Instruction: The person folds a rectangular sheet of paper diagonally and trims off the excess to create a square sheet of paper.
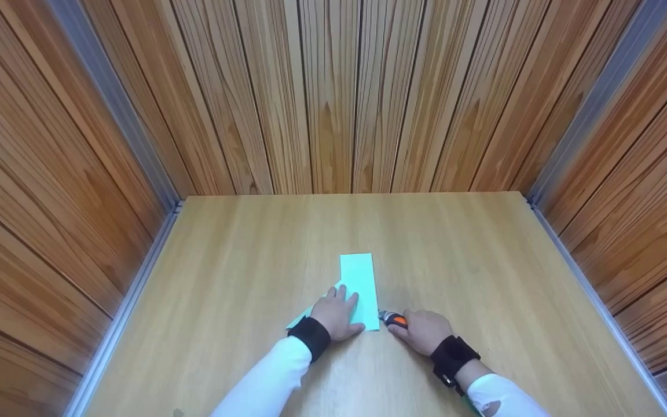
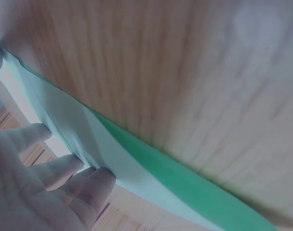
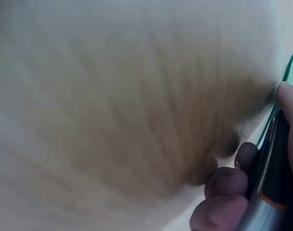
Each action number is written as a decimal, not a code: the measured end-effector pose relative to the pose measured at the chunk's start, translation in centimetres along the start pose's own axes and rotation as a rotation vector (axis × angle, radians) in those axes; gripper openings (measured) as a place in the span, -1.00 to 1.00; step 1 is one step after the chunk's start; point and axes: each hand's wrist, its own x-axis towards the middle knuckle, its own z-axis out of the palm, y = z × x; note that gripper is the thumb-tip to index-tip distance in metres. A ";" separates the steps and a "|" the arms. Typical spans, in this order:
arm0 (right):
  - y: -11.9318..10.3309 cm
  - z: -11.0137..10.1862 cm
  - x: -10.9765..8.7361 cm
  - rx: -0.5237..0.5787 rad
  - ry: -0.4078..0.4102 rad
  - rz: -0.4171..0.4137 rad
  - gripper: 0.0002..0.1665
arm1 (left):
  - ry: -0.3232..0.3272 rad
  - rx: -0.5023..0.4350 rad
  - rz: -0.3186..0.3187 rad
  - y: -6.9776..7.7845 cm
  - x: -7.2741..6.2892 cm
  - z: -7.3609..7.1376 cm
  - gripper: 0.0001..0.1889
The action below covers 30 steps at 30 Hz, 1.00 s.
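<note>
A folded sheet of light green paper point(image 1: 359, 272) lies on the table, with an upright strip and a slanted flap at its lower left. My left hand point(image 1: 334, 315) rests on it with the fingers spread, pressing it near the flap. In the left wrist view, the fingertips of the left hand point(image 2: 45, 183) touch the paper point(image 2: 170, 178), and its layers part along one edge. My right hand point(image 1: 428, 331) grips a black and orange utility knife point(image 1: 395, 319), its tip right at the strip's right edge. The right wrist view shows fingers curled round the knife point(image 3: 277, 178).
The wooden tabletop point(image 1: 241, 249) spreads out around the paper. Plank walls point(image 1: 333, 104) enclose it at the back and both sides. Grey metal rails point(image 1: 131, 313) run along the table's side edges.
</note>
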 end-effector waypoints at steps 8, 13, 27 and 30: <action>-0.5 0.0 0.5 0.010 -0.006 -0.013 -0.46 | -0.015 0.015 -0.005 -0.1 0.1 0.0 -0.17; -0.4 0.0 0.6 -0.006 0.018 -0.014 -0.47 | -0.015 0.022 -0.002 0.0 0.2 0.0 -0.16; -0.4 0.2 1.1 0.006 0.041 -0.007 -0.48 | -0.002 0.044 0.007 0.0 0.1 -0.2 -0.17; -0.4 0.0 1.1 0.009 0.015 0.015 -0.49 | 0.002 0.041 0.008 0.0 0.2 0.1 -0.18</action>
